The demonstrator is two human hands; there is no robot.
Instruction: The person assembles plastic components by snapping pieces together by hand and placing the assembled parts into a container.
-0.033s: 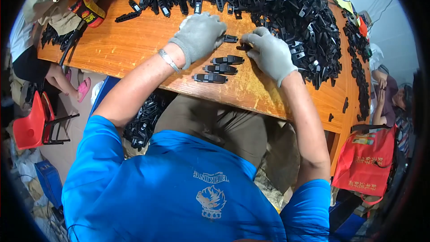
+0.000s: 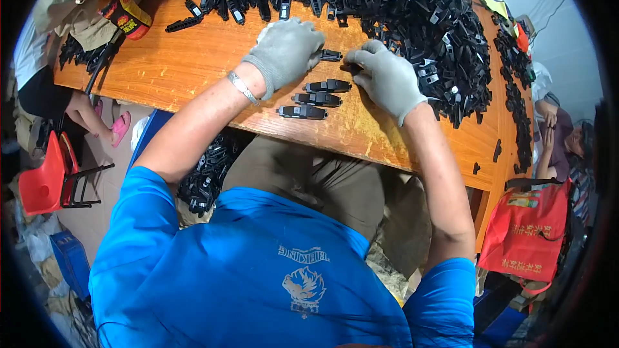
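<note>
On the wooden table my gloved left hand has its fingers closed on one end of a small black plastic part. My gloved right hand is just to the right, thumb and forefinger pinched together. A dark sliver shows at those fingertips, too small to name, and it sits apart from the left hand's part. Below both hands lie three longer black plastic pieces, stacked in a row: the upper piece, the middle piece and the lower piece.
A big heap of black plastic parts covers the table's far and right side. At far left stands a jar with a red and black label. A red bag hangs at the right edge; a red chair stands left. Other people sit at both sides.
My right hand has shifted very slightly left, and less of the dark sliver at its fingertips shows. My left hand has barely moved.
</note>
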